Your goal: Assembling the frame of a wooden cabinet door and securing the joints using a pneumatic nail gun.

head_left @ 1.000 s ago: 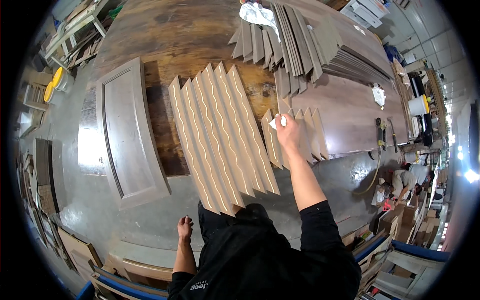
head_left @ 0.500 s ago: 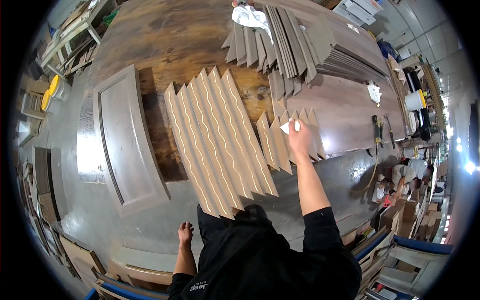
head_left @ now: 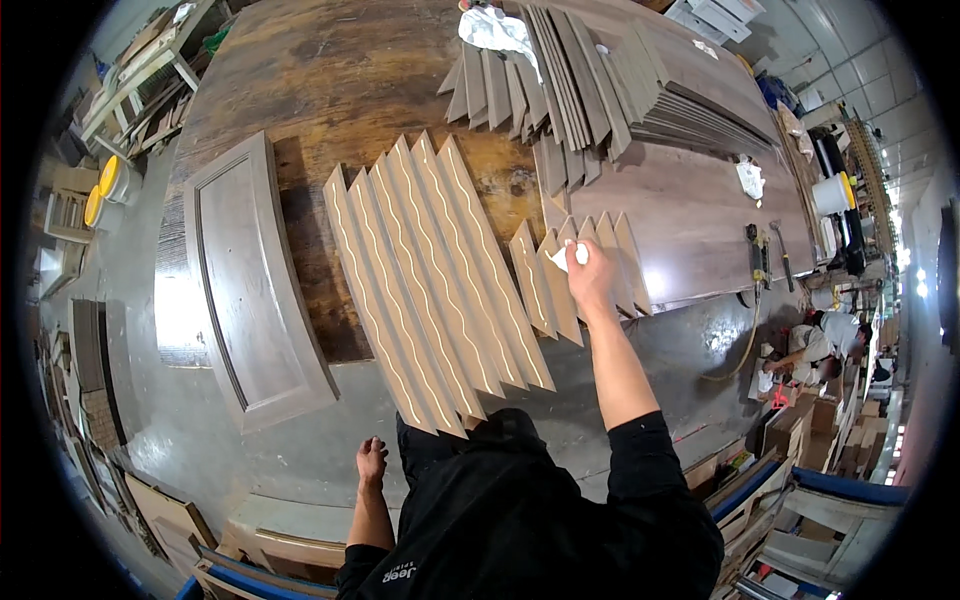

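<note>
On short boards [head_left: 575, 275], right hand [head_left: 590, 280] pressing white cloth [head_left: 566, 257]

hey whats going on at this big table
A person in a black top stands at a large wooden table. Their right hand presses a small white cloth onto a short row of pale wooden strips. Their left hand hangs low by the table edge, holding nothing. A longer row of wavy-edged strips lies beside them, a panelled door to the left, and darker strips are stacked farther back.
</note>
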`<move>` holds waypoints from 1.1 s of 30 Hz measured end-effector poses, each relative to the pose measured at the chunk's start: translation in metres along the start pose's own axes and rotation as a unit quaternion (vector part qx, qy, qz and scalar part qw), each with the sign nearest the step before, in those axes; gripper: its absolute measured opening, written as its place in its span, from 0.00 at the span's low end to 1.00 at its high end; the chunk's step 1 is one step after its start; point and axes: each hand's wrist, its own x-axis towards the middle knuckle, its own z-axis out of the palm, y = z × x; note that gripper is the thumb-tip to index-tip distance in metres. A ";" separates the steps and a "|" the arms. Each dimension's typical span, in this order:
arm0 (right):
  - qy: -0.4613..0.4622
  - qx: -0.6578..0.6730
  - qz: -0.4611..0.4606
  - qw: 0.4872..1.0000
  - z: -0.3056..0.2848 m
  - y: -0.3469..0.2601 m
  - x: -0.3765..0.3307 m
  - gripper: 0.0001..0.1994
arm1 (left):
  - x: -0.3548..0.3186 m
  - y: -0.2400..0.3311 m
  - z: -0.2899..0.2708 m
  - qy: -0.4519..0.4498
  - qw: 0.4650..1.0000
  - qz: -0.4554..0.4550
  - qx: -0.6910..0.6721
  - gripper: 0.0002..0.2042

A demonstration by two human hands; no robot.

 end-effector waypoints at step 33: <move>0.075 0.015 -0.026 0.997 -0.027 0.017 -0.006 0.13 | -0.005 0.000 0.026 -0.007 0.999 -0.005 0.032 0.20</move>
